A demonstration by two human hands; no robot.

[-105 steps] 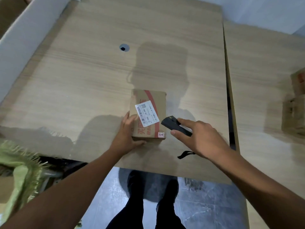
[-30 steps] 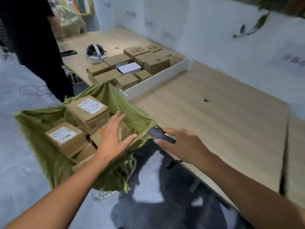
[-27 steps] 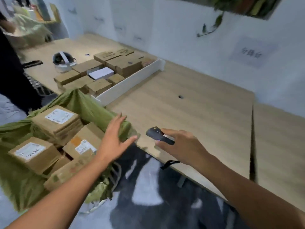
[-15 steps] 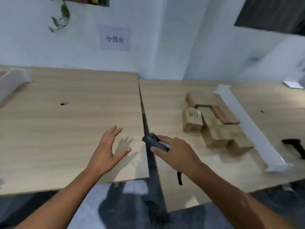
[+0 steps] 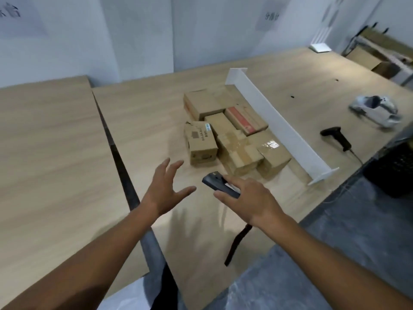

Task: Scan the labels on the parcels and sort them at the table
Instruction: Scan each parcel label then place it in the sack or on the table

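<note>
Several brown cardboard parcels [image 5: 232, 128] lie packed together on the wooden table [image 5: 156, 113], left of a white divider board. The nearest one [image 5: 200, 143] carries printed text and a small label. My left hand [image 5: 166, 190] hovers over the table in front of the parcels with fingers spread, holding nothing. My right hand [image 5: 248, 199] grips a dark handheld scanner [image 5: 220, 184], its nose pointing toward the parcels and its wrist strap hanging below.
A white divider board [image 5: 279, 124] runs diagonally right of the parcels. Beyond it lie a second black scanner [image 5: 335, 136] with a cable and a white headset [image 5: 375, 109]. A dark gap [image 5: 116, 153] separates this table from another on the left. A black crate [image 5: 393, 168] stands at right.
The view has swung from the green sack of parcels on the left to the right table. Both hands have moved toward the sorted pile; the left hand is empty, the scanner still in the right.
</note>
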